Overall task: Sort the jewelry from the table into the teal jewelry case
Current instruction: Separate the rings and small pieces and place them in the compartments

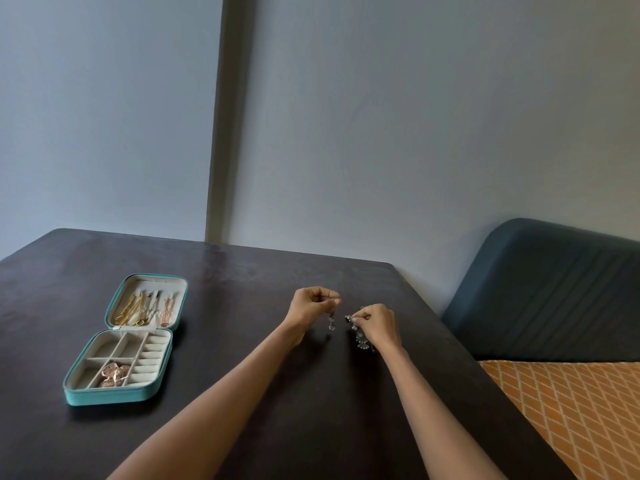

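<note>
The teal jewelry case point(114, 396) lies open on the left of the dark table point(242, 358). Its lid holds gold and rose chains point(143, 308); one front compartment of the tray holds rose-gold pieces point(114, 375). My left hand point(310, 304) pinches the top of a silver drop earring point(331, 322) that hangs above the table. My right hand point(375, 325) pinches a second silver drop earring point(360, 337), which dangles just under its fingers. The two hands are close together, right of the table's middle.
A dark blue headboard point(547, 289) and an orange patterned bedcover point(571, 410) lie to the right of the table. A grey wall stands behind the table's far edge. The case's other compartments and ring rolls look bare.
</note>
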A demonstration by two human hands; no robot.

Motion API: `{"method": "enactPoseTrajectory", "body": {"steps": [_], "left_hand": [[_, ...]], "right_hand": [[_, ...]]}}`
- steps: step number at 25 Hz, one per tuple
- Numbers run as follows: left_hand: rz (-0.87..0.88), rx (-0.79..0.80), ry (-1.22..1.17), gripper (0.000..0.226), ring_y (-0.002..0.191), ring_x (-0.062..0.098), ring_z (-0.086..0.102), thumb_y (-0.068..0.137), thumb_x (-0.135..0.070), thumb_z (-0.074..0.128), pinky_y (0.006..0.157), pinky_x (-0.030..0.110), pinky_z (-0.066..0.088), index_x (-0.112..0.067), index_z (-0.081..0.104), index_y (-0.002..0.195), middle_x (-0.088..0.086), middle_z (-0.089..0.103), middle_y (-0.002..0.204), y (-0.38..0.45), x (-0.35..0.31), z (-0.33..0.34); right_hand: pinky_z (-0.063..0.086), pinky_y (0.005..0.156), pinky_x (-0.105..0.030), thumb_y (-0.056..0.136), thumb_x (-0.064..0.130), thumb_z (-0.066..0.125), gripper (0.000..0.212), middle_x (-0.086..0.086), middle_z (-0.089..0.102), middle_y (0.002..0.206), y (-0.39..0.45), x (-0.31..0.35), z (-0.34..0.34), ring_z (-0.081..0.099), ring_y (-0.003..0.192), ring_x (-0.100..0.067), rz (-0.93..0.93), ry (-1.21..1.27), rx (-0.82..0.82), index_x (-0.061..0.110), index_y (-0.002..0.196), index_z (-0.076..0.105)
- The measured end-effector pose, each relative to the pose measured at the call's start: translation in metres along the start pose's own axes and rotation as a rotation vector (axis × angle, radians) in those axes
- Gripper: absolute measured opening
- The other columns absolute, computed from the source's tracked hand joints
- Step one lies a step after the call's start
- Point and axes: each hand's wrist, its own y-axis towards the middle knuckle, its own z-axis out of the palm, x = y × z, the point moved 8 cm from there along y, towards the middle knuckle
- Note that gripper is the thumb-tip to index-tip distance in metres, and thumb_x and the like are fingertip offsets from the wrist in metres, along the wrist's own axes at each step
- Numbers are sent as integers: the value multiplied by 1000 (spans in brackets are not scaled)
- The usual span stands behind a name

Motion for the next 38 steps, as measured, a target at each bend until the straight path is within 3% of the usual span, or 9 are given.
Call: {"method": "enactPoseTrajectory", "body": {"steps": [6, 10, 13, 15, 20, 24, 29, 33, 38], "left_hand": [[-23, 20, -2, 10, 64, 10, 59, 81, 0, 68, 63, 12, 52, -9, 66, 78, 5, 65, 76, -4, -2, 0], [-36, 39, 27, 10, 68, 13, 60, 82, 0, 67, 67, 15, 53, -10, 66, 78, 4, 66, 76, -9, -1, 0], [-27, 3, 42, 12, 66, 11, 58, 82, 1, 67, 64, 15, 52, -10, 66, 76, 4, 65, 74, -9, -5, -5], [-7, -5, 50, 13, 64, 11, 57, 83, 1, 65, 64, 18, 50, -10, 66, 76, 6, 64, 76, -8, -10, -5], [13, 42, 79, 13, 68, 7, 63, 84, 1, 64, 71, 18, 53, -10, 64, 78, 3, 67, 77, -8, -21, -1], [23, 19, 102, 8, 77, 18, 68, 79, -5, 71, 85, 36, 56, -12, 67, 77, 8, 70, 79, -13, -19, -2], [68, -93, 130, 10, 72, 12, 65, 77, -10, 74, 80, 32, 57, -15, 66, 79, 0, 67, 74, -21, -32, -8], [92, -60, 189, 16, 75, 12, 67, 80, -15, 73, 81, 28, 56, -16, 70, 96, 3, 70, 79, -23, -47, -14], [45, -32, 10, 9, 72, 17, 67, 84, -11, 68, 74, 26, 56, -3, 67, 86, 11, 70, 81, -35, -63, -28]], "right_hand": [[47, 79, -23, 87, 11, 63, 13, -6, 73, 97, -2, -3, -4, 66, 95, -15, 25, 285, 36, 7, 93, 74], [46, 63, -15, 93, 9, 55, 17, -1, 66, 88, -11, -4, 2, 56, 73, -4, 157, 603, 67, 2, 103, 68], [50, 54, -12, 93, 6, 54, 13, -1, 59, 75, -18, 3, 4, 52, 66, -8, 233, 972, 131, 3, 102, 64], [50, 55, -15, 92, 6, 56, 9, -1, 59, 74, -21, 11, 2, 53, 66, -9, 232, 1085, 179, 7, 97, 64], [49, 61, -21, 91, 11, 58, 9, -2, 64, 78, -25, 27, 1, 57, 71, -11, 195, 1085, 291, 11, 94, 66], [51, 62, -21, 92, 9, 56, 12, -4, 67, 80, -33, 37, 7, 61, 74, -12, 197, 1091, 296, 8, 98, 66], [53, 57, -20, 91, 3, 56, 9, -8, 65, 79, -37, 45, 6, 61, 72, -16, 229, 1168, 206, 6, 96, 62], [46, 49, -16, 90, 5, 58, 4, -6, 62, 70, -39, 61, -8, 56, 59, -11, 146, 1013, 136, 7, 88, 61], [44, 49, -16, 90, 10, 60, 6, -4, 61, 70, -45, 91, -28, 52, 59, -10, 11, 880, 62, 8, 85, 61]]}}
